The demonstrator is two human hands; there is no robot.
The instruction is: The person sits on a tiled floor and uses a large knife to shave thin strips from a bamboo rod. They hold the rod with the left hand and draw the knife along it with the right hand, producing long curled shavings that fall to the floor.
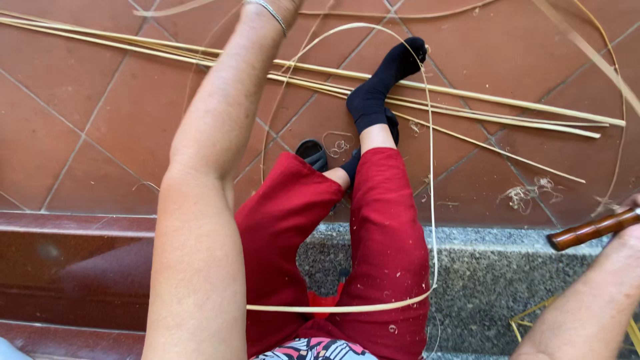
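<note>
Mid-splitting, apparently: thin strip (pixel 430 167) loops from lap past socked foot (pixel 390 73), right hand (pixel 630 217) clamped on a wooden handle (pixel 590 230), left hand's grip out of frame; shavings (pixel 527 193) down, many canes (pixel 467 97) left.

Long cane strips (pixel 427 87) and pale shavings (pixel 527 193) lie on the red tiled floor (pixel 80 120).

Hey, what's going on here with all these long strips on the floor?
A person in red trousers and black socks sits on a stone step above a tiled floor. The left arm stretches up out of the picture, so that hand is not visible. A thin pale strip loops around the legs. The right hand, at the picture's edge, grips a brown wooden handle. More long strips and curly shavings lie on the tiles.
</note>
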